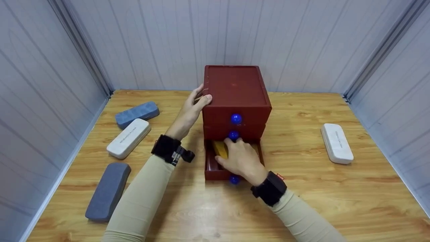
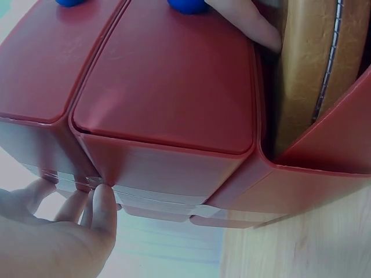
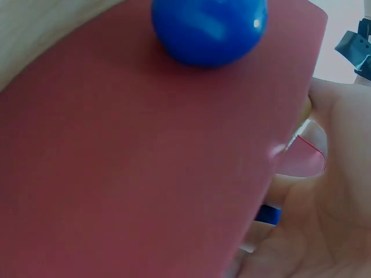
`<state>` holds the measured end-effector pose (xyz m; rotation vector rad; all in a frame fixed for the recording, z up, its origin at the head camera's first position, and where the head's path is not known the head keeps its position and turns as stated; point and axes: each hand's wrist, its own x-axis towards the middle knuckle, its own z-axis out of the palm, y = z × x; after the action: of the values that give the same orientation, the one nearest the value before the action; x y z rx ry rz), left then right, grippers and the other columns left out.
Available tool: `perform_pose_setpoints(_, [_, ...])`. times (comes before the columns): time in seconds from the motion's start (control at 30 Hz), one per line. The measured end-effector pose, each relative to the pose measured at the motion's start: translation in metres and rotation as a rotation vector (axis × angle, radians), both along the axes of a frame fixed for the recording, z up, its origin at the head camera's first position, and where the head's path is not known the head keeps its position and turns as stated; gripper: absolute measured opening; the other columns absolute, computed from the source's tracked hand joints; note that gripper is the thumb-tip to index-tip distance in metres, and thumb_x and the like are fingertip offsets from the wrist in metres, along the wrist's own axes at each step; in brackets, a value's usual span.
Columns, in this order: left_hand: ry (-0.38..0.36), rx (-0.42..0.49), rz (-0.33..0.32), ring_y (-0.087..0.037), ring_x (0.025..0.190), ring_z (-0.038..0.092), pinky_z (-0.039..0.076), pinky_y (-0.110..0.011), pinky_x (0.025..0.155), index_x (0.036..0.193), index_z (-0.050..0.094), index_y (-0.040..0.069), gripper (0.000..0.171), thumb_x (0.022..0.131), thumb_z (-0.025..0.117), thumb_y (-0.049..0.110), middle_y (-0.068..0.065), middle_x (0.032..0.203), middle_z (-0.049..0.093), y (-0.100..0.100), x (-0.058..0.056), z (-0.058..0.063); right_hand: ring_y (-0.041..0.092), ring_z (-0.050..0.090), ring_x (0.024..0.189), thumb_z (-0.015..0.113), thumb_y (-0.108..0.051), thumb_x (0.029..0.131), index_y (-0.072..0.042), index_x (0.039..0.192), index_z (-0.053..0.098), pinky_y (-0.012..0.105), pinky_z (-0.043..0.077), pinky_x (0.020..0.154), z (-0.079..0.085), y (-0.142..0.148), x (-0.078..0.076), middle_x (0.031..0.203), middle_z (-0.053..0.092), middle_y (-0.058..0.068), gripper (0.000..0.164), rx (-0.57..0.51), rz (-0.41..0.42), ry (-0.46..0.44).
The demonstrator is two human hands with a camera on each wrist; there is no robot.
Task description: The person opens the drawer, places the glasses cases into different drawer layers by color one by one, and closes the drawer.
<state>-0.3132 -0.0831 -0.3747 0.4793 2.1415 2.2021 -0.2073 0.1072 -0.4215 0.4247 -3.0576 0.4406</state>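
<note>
Right hand (image 1: 242, 159) over the yellow case (image 1: 220, 149)

Thumb and fingers are parted; I cannot tell whether they grip it. Below them in the bottom drawer (image 1: 216, 175), its length parallels the front edge. The left hand (image 1: 188, 112), fingers loose, touches the cabinet (image 1: 235, 85)'s left edge.

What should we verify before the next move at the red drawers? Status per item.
1. Bottom drawer open: ok, pulled out.
2. Top drawer and middle drawer closed: ok.
3. Left hand bracing the cabinet: ok on contact, at its left side; force cannot tell.
4. Yellow-brown case inside bottom drawer: ok.
5. Right hand gripping case firmly: cannot tell, grip partly hidden.
6. Bottom drawer free to close: not ok, right hand reaches into it.
</note>
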Motion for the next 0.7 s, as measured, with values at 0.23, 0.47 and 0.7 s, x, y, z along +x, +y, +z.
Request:
perform_pose_setpoints(0.23, [-0.007,-0.007,0.009,-0.024,0.146,0.044,0.035,-0.04,0.124,0.169,0.029,0.014,0.077,0.104,0.064,0.036,-0.011,0.162,0.045,0.0,0.0,-0.001,0.046,0.072,0.103,0.077,-0.051,0.094,-0.006,0.142,0.059,0.053,0.062,0.084,0.001,-0.009,0.001,0.124,0.065,0.033,0.069,0.024,-0.03,-0.068])
perform_pose_setpoints(0.47, [-0.009,-0.012,0.016,-0.024,0.147,0.042,0.034,-0.039,0.124,0.169,0.029,0.013,0.076,0.105,0.063,0.035,-0.012,0.163,0.043,0.0,0.0,-0.001,0.049,0.07,0.107,0.075,-0.045,0.097,-0.008,0.15,0.052,0.055,0.061,0.088,-0.003,-0.019,0.0,0.131,0.061,0.035,0.068,0.019,-0.032,-0.144])
perform_pose_setpoints(0.7, [-0.01,-0.025,0.015,-0.024,0.147,0.041,0.034,-0.039,0.124,0.169,0.029,0.014,0.076,0.105,0.063,0.037,-0.011,0.164,0.042,0.0,0.001,0.0,0.051,0.067,0.113,0.069,-0.032,0.101,-0.009,0.152,0.049,0.058,0.06,0.09,-0.01,-0.021,-0.003,0.137,0.058,0.034,0.06,-0.071,-0.036,-0.208])
